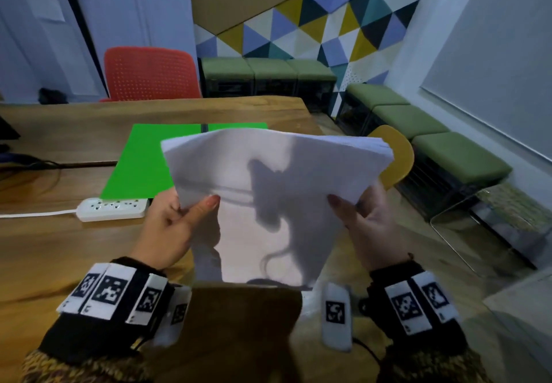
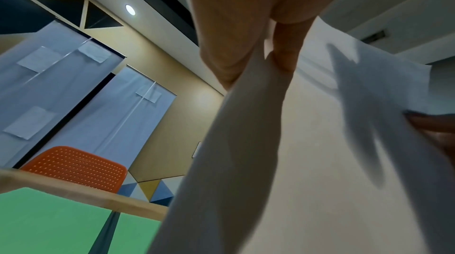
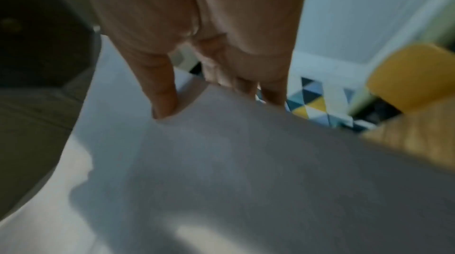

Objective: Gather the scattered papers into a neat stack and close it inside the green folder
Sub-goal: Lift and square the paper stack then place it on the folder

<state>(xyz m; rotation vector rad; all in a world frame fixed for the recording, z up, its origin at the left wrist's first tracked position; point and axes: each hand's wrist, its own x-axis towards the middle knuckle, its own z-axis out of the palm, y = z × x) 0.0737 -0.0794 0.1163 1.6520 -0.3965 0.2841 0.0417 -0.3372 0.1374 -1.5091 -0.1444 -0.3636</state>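
A stack of white papers is held up in the air above the table, tilted toward me. My left hand pinches its left edge, thumb on top. My right hand pinches the right edge the same way. The green folder lies open and flat on the wooden table behind the stack, its right half hidden by the papers. In the left wrist view the papers fill the right side and the folder shows below. In the right wrist view my thumb presses the papers.
A white power strip with its cable lies on the table left of my left hand. An orange chair stands at the far side, a yellow chair at the right edge, green benches along the walls.
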